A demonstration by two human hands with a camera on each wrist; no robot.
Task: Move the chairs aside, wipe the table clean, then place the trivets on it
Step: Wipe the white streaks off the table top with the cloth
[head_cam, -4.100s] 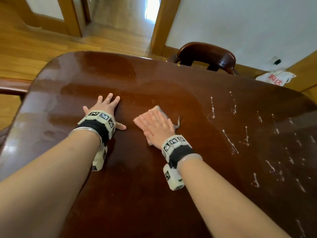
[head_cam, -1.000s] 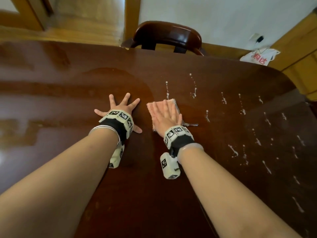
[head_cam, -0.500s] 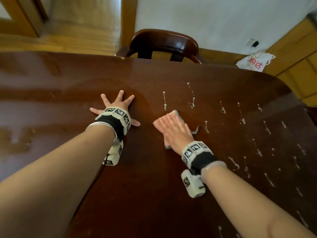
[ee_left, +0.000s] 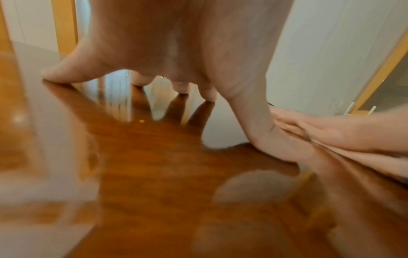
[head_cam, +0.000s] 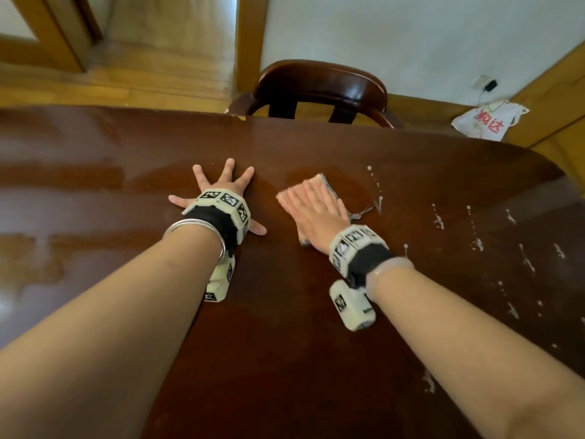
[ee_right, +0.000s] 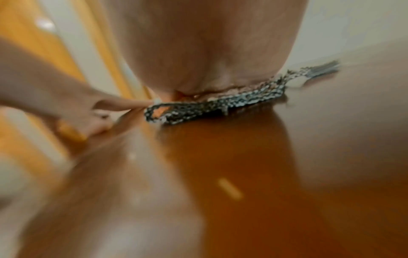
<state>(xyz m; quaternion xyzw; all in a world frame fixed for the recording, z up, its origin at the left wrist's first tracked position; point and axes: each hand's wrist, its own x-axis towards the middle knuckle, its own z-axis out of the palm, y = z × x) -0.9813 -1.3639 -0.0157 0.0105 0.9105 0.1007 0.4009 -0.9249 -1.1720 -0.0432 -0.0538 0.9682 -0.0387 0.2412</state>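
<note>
Cloth [head_cam: 319,193], a folded pinkish rag with a speckled grey-and-white knitted edge, lies flat on the dark glossy wooden surface [head_cam: 285,359] under the right hand [head_cam: 316,213]. That hand is spread flat with straight fingers laid side by side, pressing the cloth down; it curls round nothing. In the right wrist view the palm sits on the cloth, and the knitted edge [ee_right: 220,104] sticks out beneath it, with a loose strand trailing to the right. The picture there is blurred.

Just to the left, the left hand [head_cam: 221,191] is planted on the bare surface with all 5 fingers splayed wide, fingertips and thumb touching the wood and holding nothing. The left wrist view shows the fingertips [ee_left: 182,87] resting on the polished wood with their reflections below, and the right hand [ee_left: 331,132] on the cloth close beside the thumb.

White splashes and streaks [head_cam: 474,242] dot the surface to the right of the cloth, while the wood around and left of the hands carries a damp sheen. 1 dark wooden chair [head_cam: 319,87] stands at the far edge of the surface, its curved back rising above it. Beyond, on the floor by the wall, lies a white bag [head_cam: 487,122] with red lettering.
</note>
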